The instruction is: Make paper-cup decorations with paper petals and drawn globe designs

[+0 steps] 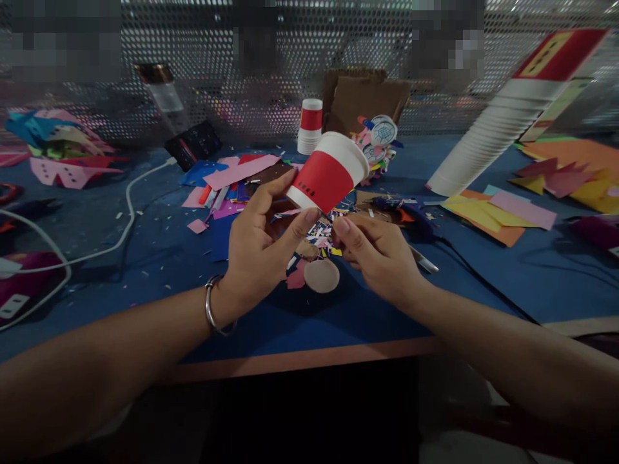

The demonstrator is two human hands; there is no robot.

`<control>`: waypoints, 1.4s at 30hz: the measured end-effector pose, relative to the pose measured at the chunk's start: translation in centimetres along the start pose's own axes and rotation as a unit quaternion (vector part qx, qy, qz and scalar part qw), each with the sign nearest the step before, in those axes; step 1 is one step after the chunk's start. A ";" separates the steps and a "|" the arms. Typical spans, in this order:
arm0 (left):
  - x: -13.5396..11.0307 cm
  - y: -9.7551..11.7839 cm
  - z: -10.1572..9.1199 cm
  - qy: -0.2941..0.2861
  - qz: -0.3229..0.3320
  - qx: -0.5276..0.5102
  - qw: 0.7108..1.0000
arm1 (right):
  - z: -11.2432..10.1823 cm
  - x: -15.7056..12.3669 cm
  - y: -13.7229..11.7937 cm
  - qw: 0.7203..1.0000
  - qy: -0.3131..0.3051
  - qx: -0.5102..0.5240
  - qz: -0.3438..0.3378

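Head view, left hand point(258, 235) pinching a tilted paper cup point(329, 174), right hand point(380, 248) just below, fingertips pressed together, anything between unclear

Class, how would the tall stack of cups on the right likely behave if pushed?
The cup stack would probably tip readily, standing tall on a narrow base. It looks like paper, so is likely light for its size. Being nested, it might come apart.

Single view, head-worn. Looks forward and down from the wearer's side, above the near edge of the desk point(300, 361), which crosses low in frame. Left hand point(261, 238) and right hand point(380, 251) close, mid-view. Far edge and perforated metal panel point(265, 106) at top.
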State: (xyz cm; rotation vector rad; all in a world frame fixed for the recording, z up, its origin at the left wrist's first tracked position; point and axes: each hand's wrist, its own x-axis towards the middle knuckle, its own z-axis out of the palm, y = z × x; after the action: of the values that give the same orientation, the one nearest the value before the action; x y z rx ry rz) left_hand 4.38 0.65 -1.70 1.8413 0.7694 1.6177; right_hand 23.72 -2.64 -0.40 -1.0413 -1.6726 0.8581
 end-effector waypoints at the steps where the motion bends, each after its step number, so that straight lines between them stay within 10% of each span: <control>1: -0.2 0.0 0.0 -0.010 0.008 0.009 1.000 | 0.0 0.0 0.1 1.000 0.002 0.002 0.000; 7: -1.2 0.1 0.5 -0.027 0.043 0.035 0.998 | 0.2 -0.1 0.0 0.999 -0.002 0.017 -0.030; 17: 0.1 0.8 0.8 -0.066 -0.149 -0.145 0.976 | 0.0 0.0 0.0 1.000 0.013 0.020 -0.008; 42: -0.9 1.7 1.0 -0.028 -0.178 -0.132 0.975 | 0.0 0.2 -0.2 0.994 0.017 -0.060 -0.089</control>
State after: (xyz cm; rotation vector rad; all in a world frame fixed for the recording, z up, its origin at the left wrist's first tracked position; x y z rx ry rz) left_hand 5.35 -1.23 -1.18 1.4585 0.7674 1.3585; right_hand 23.61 -2.59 -0.15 -0.9649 -1.7751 0.6266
